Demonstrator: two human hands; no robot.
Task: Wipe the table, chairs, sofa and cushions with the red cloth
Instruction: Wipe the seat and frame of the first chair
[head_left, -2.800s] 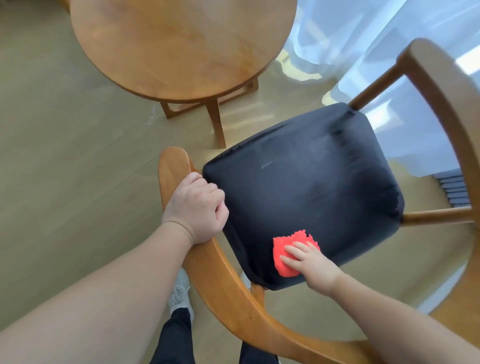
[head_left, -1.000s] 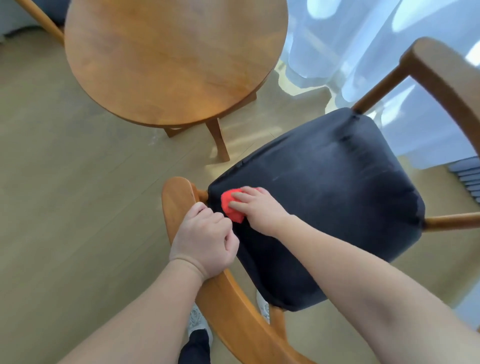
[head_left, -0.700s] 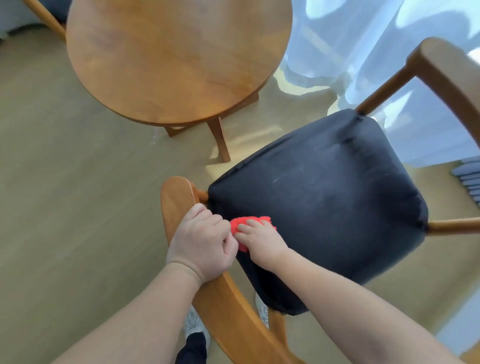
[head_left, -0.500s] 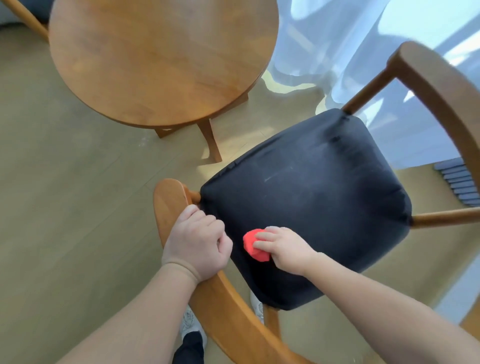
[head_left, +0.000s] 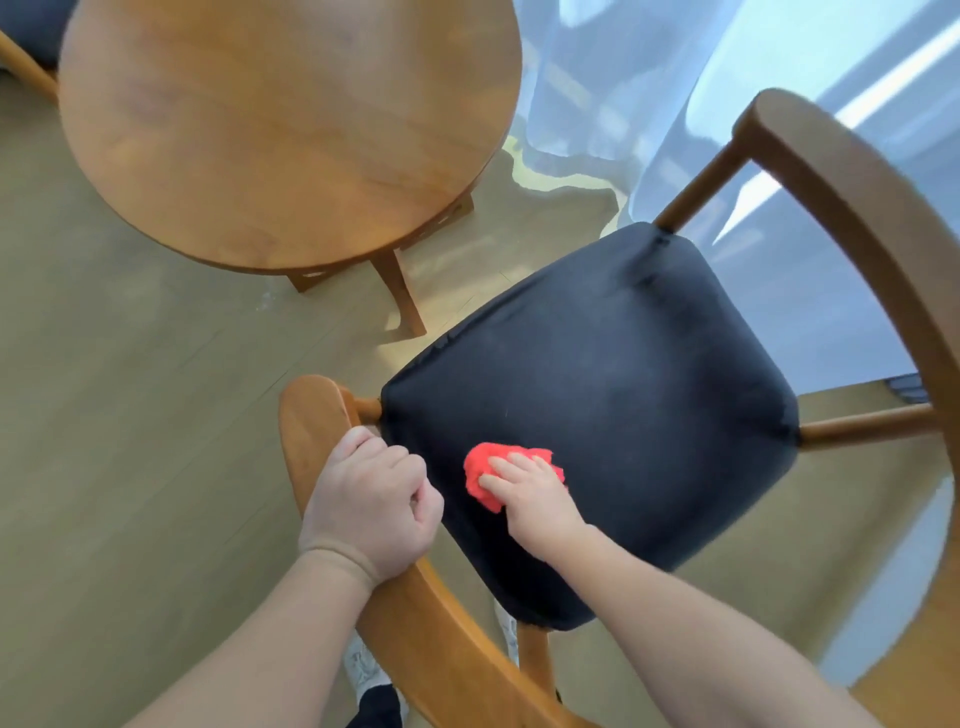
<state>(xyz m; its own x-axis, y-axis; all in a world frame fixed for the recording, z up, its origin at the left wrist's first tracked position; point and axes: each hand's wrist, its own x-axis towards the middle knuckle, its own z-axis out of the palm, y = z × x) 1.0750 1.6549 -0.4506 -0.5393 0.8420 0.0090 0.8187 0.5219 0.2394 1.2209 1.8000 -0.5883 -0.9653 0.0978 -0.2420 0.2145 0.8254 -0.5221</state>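
Observation:
A wooden armchair with a curved frame (head_left: 857, 176) and a black padded seat (head_left: 613, 395) fills the right half of the view. My left hand (head_left: 371, 501) is closed around the chair's left armrest (head_left: 306, 410). My right hand (head_left: 532, 496) presses the crumpled red cloth (head_left: 480, 467) flat on the near left part of the seat, fingers spread over it. A round wooden table (head_left: 280, 130) stands at the upper left, beyond the chair.
White sheer curtains (head_left: 649, 78) hang behind the chair at the upper right. The floor (head_left: 119, 415) is pale wood. Another chair's leg and dark seat (head_left: 26, 31) show at the far top left. My shoe (head_left: 363, 670) is under the armrest.
My right hand swept the red cloth from the seat's near edge to its left corner by the armrest, then back a little toward the middle. My left hand kept its grip on the armrest.

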